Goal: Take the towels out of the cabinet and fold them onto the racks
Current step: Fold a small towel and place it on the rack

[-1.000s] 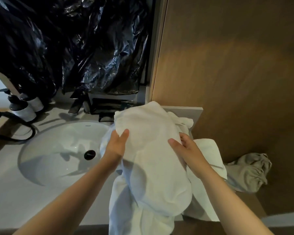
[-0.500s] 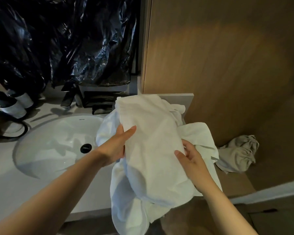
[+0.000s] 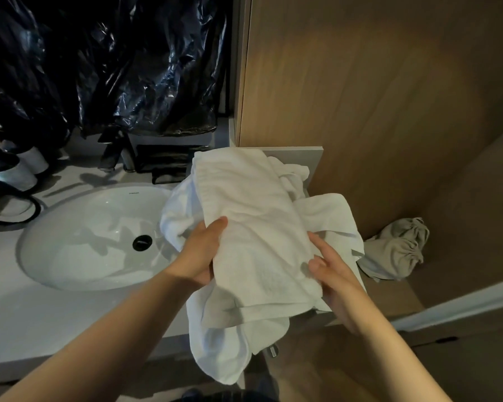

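Observation:
A white towel (image 3: pixel 253 227) lies folded lengthwise over the right end of the counter, its lower part hanging past the front edge. My left hand (image 3: pixel 204 250) grips its left edge, thumb on top and fingers underneath. My right hand (image 3: pixel 328 274) holds the right edge, thumb pressing on the cloth. More white towel (image 3: pixel 328 216) lies bunched beneath and to the right of it. No rack is in view.
A white oval sink (image 3: pixel 79 236) with a black drain is at left. Soap bottles (image 3: pixel 18 169) and a black cord stand at far left. Black plastic sheeting (image 3: pixel 105 62) hangs behind. A wooden wall (image 3: pixel 375 97) rises at right, with a beige drawstring bag (image 3: pixel 395 250) below.
Both hands slid down the towel toward me and closed on its two side edges. The camera view shifted slightly, showing more floor at right.

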Available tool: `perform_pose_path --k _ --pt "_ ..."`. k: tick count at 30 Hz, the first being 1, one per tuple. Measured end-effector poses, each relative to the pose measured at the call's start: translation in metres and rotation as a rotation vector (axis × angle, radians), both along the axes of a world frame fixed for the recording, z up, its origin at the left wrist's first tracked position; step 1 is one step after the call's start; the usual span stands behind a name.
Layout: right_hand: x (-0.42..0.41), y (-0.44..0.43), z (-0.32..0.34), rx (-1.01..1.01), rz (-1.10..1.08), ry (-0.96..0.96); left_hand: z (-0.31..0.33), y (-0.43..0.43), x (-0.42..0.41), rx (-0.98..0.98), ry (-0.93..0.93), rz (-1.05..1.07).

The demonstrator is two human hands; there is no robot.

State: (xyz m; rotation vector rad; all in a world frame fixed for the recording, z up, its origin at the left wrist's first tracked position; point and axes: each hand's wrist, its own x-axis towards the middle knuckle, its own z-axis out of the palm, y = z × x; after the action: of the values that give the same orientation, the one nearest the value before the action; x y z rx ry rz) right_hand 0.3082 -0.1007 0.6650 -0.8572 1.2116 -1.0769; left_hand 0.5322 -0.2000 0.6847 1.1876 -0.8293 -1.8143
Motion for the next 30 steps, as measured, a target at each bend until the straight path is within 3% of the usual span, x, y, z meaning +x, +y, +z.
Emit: perform_pose_path --k 7,16,21,25,27,30 --pt "-0.004 0.040 -0.010 -0.105 0.087 0.089 -0.001 0.002 -0.002 0.032 0.020 0.005" --pt "0.007 0.041 0.008 -0.402 -0.279 0.370 -0.005 -0.006 -0.002 0.076 -0.055 0.002" --pt "0.007 0.043 0.024 -0.548 -0.546 0.551 -0.002 -0.017 0.000 0.051 -0.291 -0.041" --pt "-0.020 0.052 0.027 -0.522 -0.393 0.824 -0.005 -0.025 -0.003 -0.029 -0.449 -0.019" --pt "-0.032 0.056 0.018 -0.409 -0.267 0.991 -0.012 -0.021 -0.006 -0.036 -0.512 -0.043" --pt "-0.039 0.057 0.007 -0.215 -0.054 1.068 -0.027 -0.012 -0.010 0.019 -0.520 -0.056"
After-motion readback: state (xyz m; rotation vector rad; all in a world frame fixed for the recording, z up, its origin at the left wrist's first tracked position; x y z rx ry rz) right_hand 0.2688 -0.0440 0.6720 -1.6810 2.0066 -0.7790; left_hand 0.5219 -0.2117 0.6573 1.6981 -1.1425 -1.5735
